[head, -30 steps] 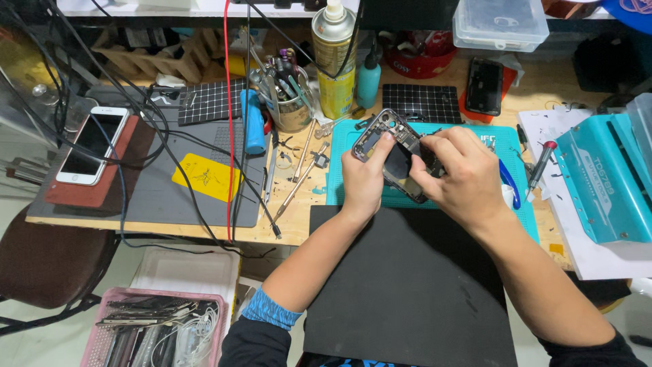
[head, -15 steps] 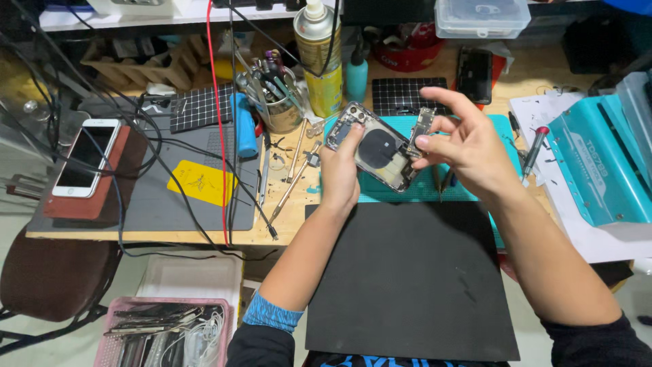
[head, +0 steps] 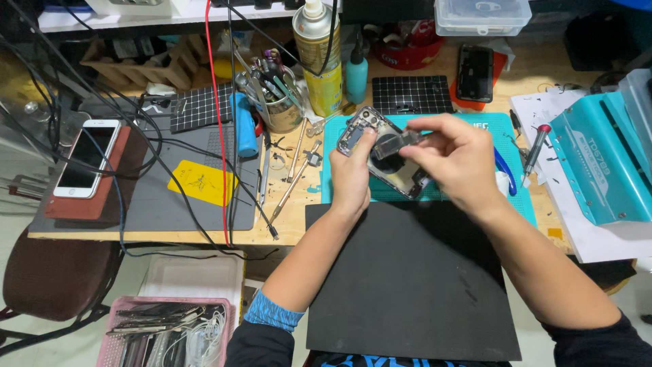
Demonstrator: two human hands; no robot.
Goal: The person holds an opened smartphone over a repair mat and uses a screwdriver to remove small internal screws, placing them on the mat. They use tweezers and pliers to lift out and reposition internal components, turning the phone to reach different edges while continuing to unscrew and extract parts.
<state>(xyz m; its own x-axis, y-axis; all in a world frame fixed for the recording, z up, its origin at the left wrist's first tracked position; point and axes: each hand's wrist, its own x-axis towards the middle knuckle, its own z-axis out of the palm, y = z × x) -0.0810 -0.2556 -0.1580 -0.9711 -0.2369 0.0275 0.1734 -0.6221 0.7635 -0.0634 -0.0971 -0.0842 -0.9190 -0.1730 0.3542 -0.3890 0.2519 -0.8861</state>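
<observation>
My left hand (head: 351, 178) grips an opened phone housing (head: 380, 158), inner side up, tilted above the teal work mat (head: 516, 197). My right hand (head: 456, 163) pinches a small dark flat part (head: 397, 143) over the middle of the housing. A black mat (head: 407, 285) lies under my forearms at the table's near edge.
A white phone (head: 86, 158) rests on a brown block at left, on a grey mat (head: 156, 211) with a yellow sticker. Cables, a tool cup (head: 278, 109), spray can (head: 319, 58) and loose tweezers crowd the middle. A teal metal stand (head: 598, 163) sits right; a pink bin (head: 163, 329) below.
My right hand has come back down onto the housing, now pinching a small dark part over it. The housing stays in my left hand, tilted slightly differently.
</observation>
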